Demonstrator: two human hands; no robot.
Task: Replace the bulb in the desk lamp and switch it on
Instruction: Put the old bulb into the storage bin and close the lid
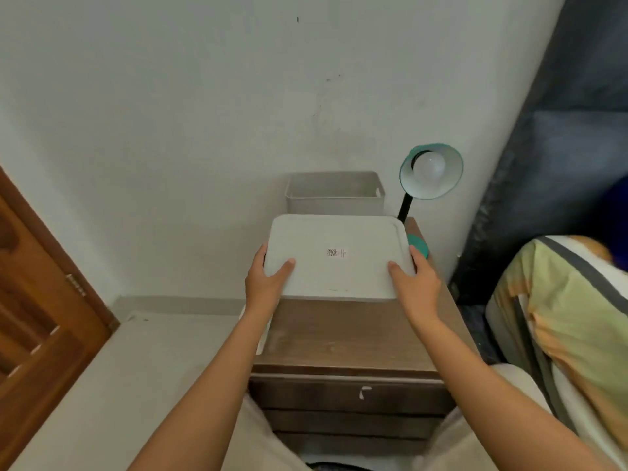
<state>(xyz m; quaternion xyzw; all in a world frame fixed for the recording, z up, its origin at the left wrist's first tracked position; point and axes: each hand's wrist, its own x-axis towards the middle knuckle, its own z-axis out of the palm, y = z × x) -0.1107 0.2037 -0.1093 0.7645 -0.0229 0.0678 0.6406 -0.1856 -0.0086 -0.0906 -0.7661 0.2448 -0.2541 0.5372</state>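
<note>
A teal desk lamp (431, 171) stands at the back right of the wooden nightstand (343, 334), its shade tilted toward me with a white bulb (429, 167) screwed in and unlit. Its teal base (418, 245) peeks out behind a flat white lid (336, 256) with a small QR label. My left hand (268, 280) grips the lid's left edge and my right hand (413, 283) grips its right edge, holding it level just above the nightstand top.
An open white storage bin (334, 193) sits at the back of the nightstand against the wall. A brown wooden door (40, 300) is at left. A bed with a striped pillow (560, 300) and dark headboard is at right.
</note>
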